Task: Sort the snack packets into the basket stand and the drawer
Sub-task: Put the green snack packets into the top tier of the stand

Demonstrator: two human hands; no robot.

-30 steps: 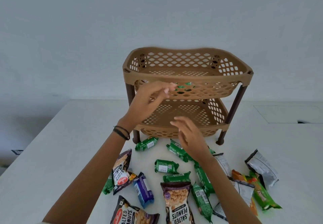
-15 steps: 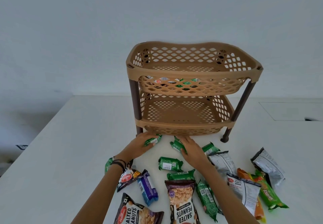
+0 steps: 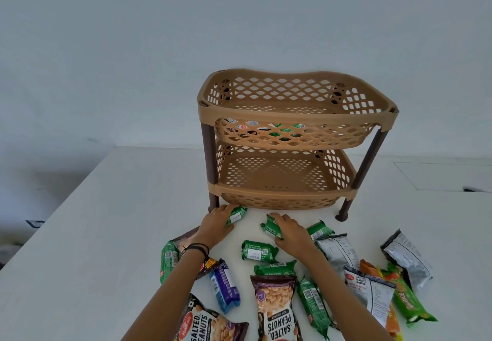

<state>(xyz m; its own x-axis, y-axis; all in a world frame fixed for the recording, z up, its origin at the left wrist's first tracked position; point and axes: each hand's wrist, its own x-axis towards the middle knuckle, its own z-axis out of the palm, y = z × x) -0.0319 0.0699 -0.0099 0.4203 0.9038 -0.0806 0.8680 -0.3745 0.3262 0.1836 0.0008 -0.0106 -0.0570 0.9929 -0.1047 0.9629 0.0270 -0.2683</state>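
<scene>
A tan two-tier basket stand [image 3: 295, 117] with brown legs stands on the white table. Green packets [image 3: 286, 130] and other packets show through the mesh of its upper tier; the lower tier [image 3: 274, 175] looks bare. My left hand [image 3: 217, 224] lies in front of the stand's left leg, fingers closed on a small green packet [image 3: 236, 215]. My right hand [image 3: 291, 231] grips another small green packet [image 3: 270, 227] on the table. Several more green, peanut, purple and silver packets lie around my forearms.
Salted peanut bags [image 3: 277, 306] and a purple packet [image 3: 225, 286] lie near the front edge. Silver and orange-green packets [image 3: 404, 258] are spread at the right. A recessed panel [image 3: 447, 175] is set in the table at far right. The wall stands behind.
My left hand came down from the upper tier to the table. Both hands reached the green packets in front of the stand and closed on them.
</scene>
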